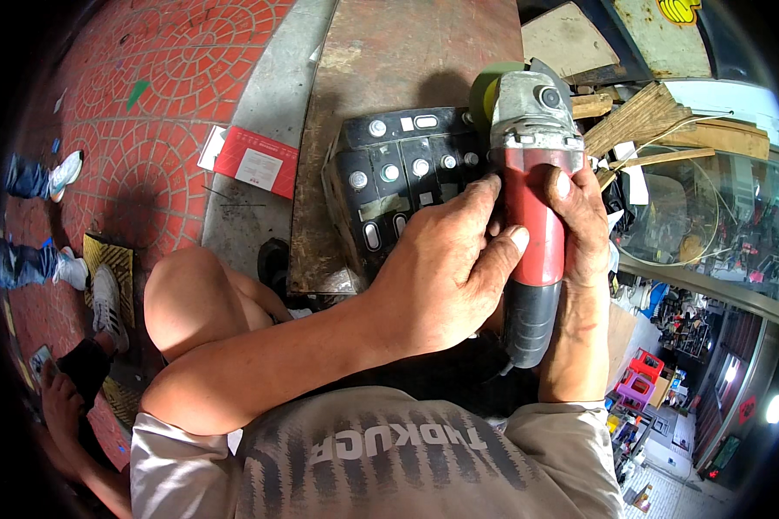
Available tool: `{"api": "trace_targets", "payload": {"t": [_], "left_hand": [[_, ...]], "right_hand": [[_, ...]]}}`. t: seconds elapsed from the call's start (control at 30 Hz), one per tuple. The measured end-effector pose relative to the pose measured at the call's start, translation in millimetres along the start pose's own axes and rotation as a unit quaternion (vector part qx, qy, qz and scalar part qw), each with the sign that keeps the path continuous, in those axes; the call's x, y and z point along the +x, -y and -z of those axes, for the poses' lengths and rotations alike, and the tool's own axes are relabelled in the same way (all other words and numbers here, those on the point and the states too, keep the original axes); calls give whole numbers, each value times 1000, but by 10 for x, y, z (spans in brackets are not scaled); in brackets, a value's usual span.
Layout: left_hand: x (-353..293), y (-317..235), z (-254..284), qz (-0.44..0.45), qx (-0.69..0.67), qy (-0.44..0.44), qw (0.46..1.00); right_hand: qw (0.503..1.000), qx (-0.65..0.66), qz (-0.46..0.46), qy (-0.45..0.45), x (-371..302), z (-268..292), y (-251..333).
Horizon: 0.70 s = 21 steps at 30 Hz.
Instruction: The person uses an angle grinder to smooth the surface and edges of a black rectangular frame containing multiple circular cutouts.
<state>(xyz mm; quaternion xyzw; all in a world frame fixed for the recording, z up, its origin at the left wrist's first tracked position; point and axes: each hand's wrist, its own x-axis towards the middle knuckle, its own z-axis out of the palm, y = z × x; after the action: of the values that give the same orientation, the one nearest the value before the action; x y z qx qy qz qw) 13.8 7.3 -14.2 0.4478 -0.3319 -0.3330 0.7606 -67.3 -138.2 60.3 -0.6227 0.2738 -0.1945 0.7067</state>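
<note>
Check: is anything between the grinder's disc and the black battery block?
Nothing visible. The grinder, held by the right hand and left hand, has its disc right at the battery block's far corner.

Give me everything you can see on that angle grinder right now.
The angle grinder has a grey metal gear head, a red plastic body and a dark grey rear grip. It points away from the person, its head beside a black battery block on a rusty plate. The right hand wraps the red body; the left hand presses its side.

Grinder [535, 208] disc mostly hidden behind head; battery pack [402, 177] partly under left hand [441, 268].
</note>
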Motion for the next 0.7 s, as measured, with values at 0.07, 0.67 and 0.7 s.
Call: {"api": "trace_targets", "payload": {"t": [0.07, 0.67, 0.7], "left_hand": [[9, -92, 25, 30, 1, 12, 999], [5, -52, 18, 1, 10, 10, 1000], [5, -57, 17, 2, 8, 8, 1000]], "right_hand": [[1000, -1, 1, -7, -7, 25, -17], [1000, 0, 0, 2, -14, 5, 4], [1000, 3, 2, -2, -15, 3, -6]]}}
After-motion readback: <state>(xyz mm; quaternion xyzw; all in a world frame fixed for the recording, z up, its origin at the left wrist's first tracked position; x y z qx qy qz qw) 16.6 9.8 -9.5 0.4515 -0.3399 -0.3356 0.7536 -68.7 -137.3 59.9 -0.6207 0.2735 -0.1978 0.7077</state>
